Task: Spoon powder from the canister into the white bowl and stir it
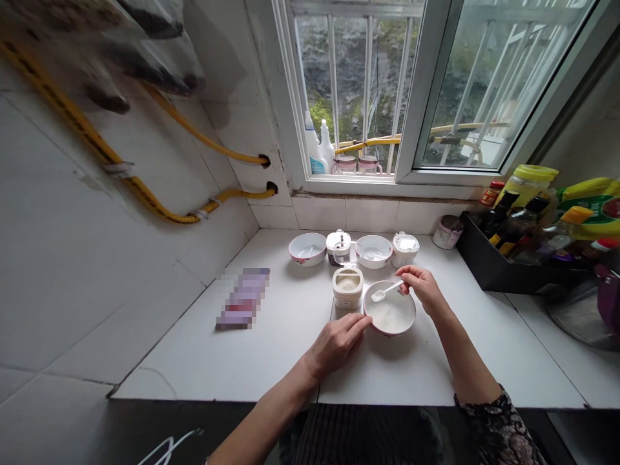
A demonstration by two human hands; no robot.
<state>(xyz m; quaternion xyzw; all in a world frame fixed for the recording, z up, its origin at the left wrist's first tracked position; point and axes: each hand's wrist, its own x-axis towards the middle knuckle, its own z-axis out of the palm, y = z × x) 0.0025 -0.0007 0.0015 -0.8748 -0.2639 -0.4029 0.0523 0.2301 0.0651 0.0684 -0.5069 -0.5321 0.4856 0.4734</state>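
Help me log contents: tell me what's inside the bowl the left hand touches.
The bowl holds something whitish, unidentifiable; a white spoon, held by the right hand, is over it. Anything beneath is hidden.

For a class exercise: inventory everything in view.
Bowls: three, white, centre
Spoon: one, white, over bowl
Tubs: three, mostly white, centre
Jar: one, pinkish, beside box
Box: one, black, right
Bottles: several, mixed, box
Blurred item: one, purplish, left
Pipes: two runs, yellow, left
Bags: several, clear, top left
Window: one, white, back
Spray bottles: two, white, window
Mugs: two, pinkish, window
Pack: one, yellow, right
Cable: one, white, bottom
Counter: one, white, centre
Hands: two, bare; left touching bowl, right holding spoon
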